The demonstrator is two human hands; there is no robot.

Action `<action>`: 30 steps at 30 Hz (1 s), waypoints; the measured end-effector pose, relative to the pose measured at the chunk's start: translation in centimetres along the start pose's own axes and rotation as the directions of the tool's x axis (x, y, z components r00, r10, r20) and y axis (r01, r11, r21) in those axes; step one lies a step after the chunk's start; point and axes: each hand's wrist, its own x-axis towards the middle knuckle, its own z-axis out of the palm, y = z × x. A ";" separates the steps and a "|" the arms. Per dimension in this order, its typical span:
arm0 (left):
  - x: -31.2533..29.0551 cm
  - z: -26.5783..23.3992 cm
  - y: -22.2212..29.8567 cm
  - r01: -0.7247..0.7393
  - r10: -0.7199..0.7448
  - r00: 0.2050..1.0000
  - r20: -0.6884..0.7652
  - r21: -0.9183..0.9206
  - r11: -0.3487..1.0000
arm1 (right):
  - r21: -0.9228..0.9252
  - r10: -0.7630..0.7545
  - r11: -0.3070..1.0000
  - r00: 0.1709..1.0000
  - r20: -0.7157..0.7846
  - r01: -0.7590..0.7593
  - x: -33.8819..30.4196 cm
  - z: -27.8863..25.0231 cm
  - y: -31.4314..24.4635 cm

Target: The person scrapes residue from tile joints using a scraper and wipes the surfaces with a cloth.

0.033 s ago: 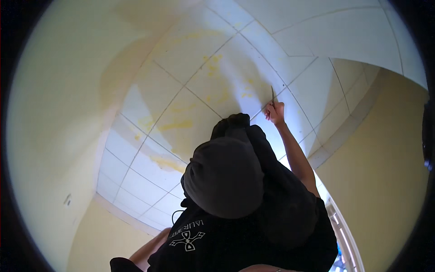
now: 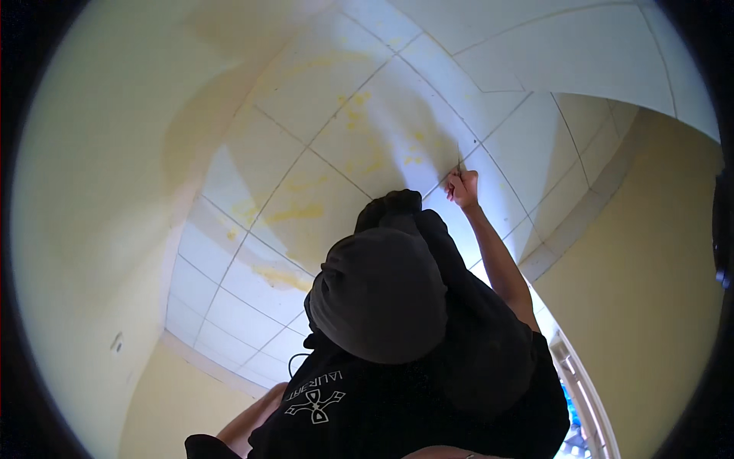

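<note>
While yellow-smeared square tiles point(image 2: 340, 200) spread around, right hand point(image 2: 462, 188) holds thin tool point(image 2: 459, 163); left hand's grip hidden.

The white-tiled floor point(image 2: 248, 302) bears scattered yellow smears point(image 2: 297, 212) and spots point(image 2: 414, 160).

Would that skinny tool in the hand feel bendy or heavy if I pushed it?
The skinny tool in the right hand is probably light, being so slim. It may be fairly stiff, since it sticks out straight, though its material is unclear.
</note>
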 end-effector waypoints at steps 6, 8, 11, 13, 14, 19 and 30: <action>-4.1 -3.7 3.4 0.001 -0.001 1.000 0.015 -0.007 1.000 | -0.044 -0.166 0.986 0.969 -0.181 0.161 -1.6 -1.4 -2.3; -4.5 -4.8 5.1 -0.014 0.015 0.999 0.043 -0.019 1.000 | -0.057 -0.178 0.984 0.958 -0.225 0.170 -1.8 -2.4 -2.6; -6.1 -6.7 7.2 -0.045 0.045 0.997 0.068 0.000 0.999 | -0.095 -0.223 0.974 0.944 -0.244 0.205 -1.4 -3.5 -3.5; -7.3 -7.8 10.1 -0.065 0.060 0.995 0.080 0.056 0.996 | -0.192 -0.251 0.959 0.937 -0.244 0.208 -1.0 -4.7 -2.2; -8.1 -8.0 11.8 -0.077 0.071 0.996 0.056 0.111 0.991 | -0.216 -0.294 0.945 0.928 -0.230 0.246 -0.8 -5.2 -1.5; -13.5 -1.7 24.3 -0.044 0.176 0.975 -0.138 0.654 0.755 | -0.434 -0.388 0.839 0.920 -0.050 0.330 1.0 -4.9 -0.5; -22.5 22.7 29.6 -0.570 0.897 0.202 0.394 0.792 -0.220 | -0.078 -0.560 0.759 0.710 0.427 0.646 -0.9 -4.4 -21.8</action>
